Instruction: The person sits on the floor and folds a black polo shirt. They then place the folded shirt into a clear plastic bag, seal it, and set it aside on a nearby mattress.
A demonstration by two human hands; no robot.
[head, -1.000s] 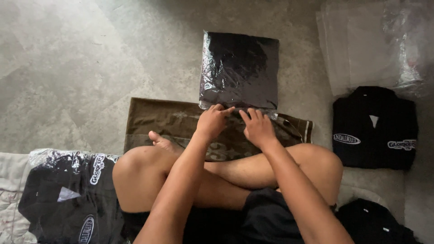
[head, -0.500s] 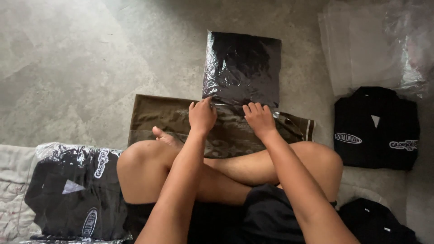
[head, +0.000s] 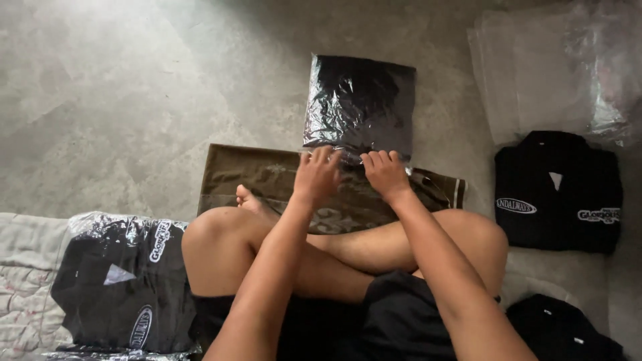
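Both hands, the left hand (head: 317,175) and right hand (head: 386,172), now press flat with spread fingers on the bagged black garment (head: 361,103), having drawn together along its near edge on the floor (head: 120,87).

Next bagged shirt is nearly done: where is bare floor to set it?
Bare floor lies left of the black bagged garment and above the brown one. Crowded: right side, with empty bags and the folded black shirt.
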